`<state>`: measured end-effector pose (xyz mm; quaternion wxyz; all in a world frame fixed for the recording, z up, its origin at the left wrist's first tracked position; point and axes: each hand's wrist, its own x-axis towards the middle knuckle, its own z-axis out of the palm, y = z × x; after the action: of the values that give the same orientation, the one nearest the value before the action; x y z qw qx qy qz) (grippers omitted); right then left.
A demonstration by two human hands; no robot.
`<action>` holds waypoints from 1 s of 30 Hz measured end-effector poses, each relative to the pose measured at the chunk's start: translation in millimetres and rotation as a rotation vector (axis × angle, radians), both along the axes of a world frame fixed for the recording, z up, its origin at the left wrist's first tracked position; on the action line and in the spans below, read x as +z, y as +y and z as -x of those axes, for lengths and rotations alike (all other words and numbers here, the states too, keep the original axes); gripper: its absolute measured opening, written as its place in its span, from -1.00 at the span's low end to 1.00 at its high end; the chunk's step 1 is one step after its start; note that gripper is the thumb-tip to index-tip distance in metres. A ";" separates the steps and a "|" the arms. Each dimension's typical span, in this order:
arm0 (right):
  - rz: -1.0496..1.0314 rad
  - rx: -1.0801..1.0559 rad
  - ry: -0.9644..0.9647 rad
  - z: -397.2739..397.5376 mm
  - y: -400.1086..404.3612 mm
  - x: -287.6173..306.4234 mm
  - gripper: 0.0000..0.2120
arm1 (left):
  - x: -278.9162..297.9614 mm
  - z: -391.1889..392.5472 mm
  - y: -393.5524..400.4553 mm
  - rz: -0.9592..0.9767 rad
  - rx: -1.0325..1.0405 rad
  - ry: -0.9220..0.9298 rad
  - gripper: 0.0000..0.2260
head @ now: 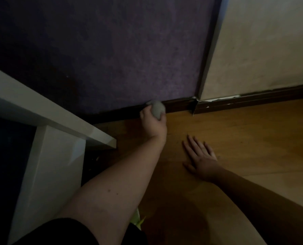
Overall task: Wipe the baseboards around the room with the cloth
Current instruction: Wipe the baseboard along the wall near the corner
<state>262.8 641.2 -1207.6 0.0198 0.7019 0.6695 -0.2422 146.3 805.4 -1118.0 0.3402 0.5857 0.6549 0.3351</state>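
Nearest the camera, the right hand [199,159] lies flat on the wooden floor [244,138] with its fingers straight and spread, holding nothing and seemingly propping the person up. Farther out, the left hand [153,123] has its fingers curled round a bunched grey cloth [156,109] and presses it against the dark baseboard [177,106] under the purple wall [111,50], just left of the room corner and beyond the end of a white shelf unit [46,156]. Past the corner, the baseboard under the cream wall [270,50] shows white chips and scuffs. Judging from this, wiping is under way on one stretch; the corner, the right-hand run and the rest of the room appear still to do.
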 end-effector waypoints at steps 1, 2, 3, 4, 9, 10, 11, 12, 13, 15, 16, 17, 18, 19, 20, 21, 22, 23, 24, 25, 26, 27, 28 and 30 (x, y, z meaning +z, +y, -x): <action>-0.007 0.000 -0.002 0.0 0.1 0.0 -0.24 | 3.2 -15.0 -5.0 -0.035 -0.094 0.002 -0.60; -0.011 0.004 0.000 -0.2 0.4 0.0 -0.24 | 7.1 -30.9 -9.1 -0.060 -0.176 -0.005 -0.60; -0.013 0.007 0.003 -0.7 0.6 0.1 -0.24 | 11.7 -45.7 -12.4 -0.071 -0.231 -0.019 -0.60; -0.013 0.007 0.007 -1.1 0.6 0.1 -0.24 | 16.2 -58.6 -14.9 -0.071 -0.247 -0.039 -0.60; 0.004 0.004 0.013 -1.1 -1.1 1.2 -0.26 | 22.8 -73.7 -22.6 -0.095 -0.328 -0.014 -0.59; 0.002 0.003 0.018 -0.7 -1.0 1.6 -0.25 | 22.1 -70.9 -21.8 -0.108 -0.367 0.003 -0.59; 0.002 0.004 0.019 -0.7 -0.5 2.3 -0.24 | 20.7 -68.3 -19.9 -0.119 -0.388 0.013 -0.58; 0.004 0.005 0.017 -0.7 -0.4 2.9 -0.24 | 19.2 -66.4 -17.5 -0.123 -0.396 0.021 -0.58; 0.004 0.006 0.014 -0.8 -0.1 3.3 -0.24 | 18.4 -65.5 -15.7 -0.122 -0.401 0.030 -0.57; 0.001 0.004 0.014 -0.8 0.1 3.4 -0.24 | 17.6 -64.7 -14.2 -0.115 -0.410 0.045 -0.57; 0.002 0.003 0.013 -1.2 0.2 3.1 -0.24 | 17.3 -64.7 -13.5 -0.109 -0.410 0.049 -0.57; 0.004 0.004 0.009 -1.6 0.3 2.5 -0.24 | 17.1 -64.3 -12.7 -0.103 -0.410 0.054 -0.57; 0.007 0.006 0.003 -1.9 0.2 1.9 -0.24 | 16.9 -63.1 -11.2 -0.100 -0.413 0.061 -0.57; 0.006 0.006 -0.003 -2.0 0.0 1.2 -0.24 | 16.6 -60.8 -9.5 -0.098 -0.420 0.069 -0.58; 0.000 0.006 -0.008 -2.1 -0.1 0.4 -0.24 | 16.3 -57.2 -7.6 -0.099 -0.427 0.074 -0.58; -0.006 0.005 -0.012 -2.0 -0.2 -0.2 -0.24 | 16.0 -52.5 -5.6 -0.101 -0.430 0.079 -0.59; -0.011 0.006 -0.012 -1.8 -0.5 -0.5 -0.24 | 15.5 -46.8 -3.6 -0.102 -0.428 0.084 -0.60; -0.016 0.007 -0.010 -1.7 -0.7 -0.8 -0.24 | 14.8 -40.5 -1.3 -0.102 -0.421 0.092 -0.60; -0.020 0.008 -0.007 -2.0 -0.8 -1.3 -0.24 | 13.4 -33.6 1.1 -0.102 -0.411 0.104 -0.60; -0.023 0.011 0.000 -2.6 -0.7 -1.5 -0.24 | 11.8 -26.1 3.6 -0.103 -0.400 0.121 -0.61; -0.025 0.013 0.007 -3.3 -0.6 -1.3 -0.24 | 10.3 -17.9 6.0 -0.104 -0.387 0.144 -0.61; -0.029 0.013 0.014 -4.2 -0.2 -0.8 -0.24 | 8.7 -9.5 8.6 -0.102 -0.372 0.166 -0.61; -0.032 0.014 0.018 -4.9 0.2 -0.1 -0.24 | 7.4 -0.8 11.3 -0.095 -0.354 0.181 -0.61; -0.023 0.018 0.024 -5.0 -0.1 2.0 -0.23 | 6.0 15.8 15.2 -0.076 -0.326 0.192 -0.60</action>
<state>267.8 641.0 -1205.6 0.0059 0.6931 0.6788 -0.2426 130.4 820.6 -1112.1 0.3035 0.7256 0.5679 0.2427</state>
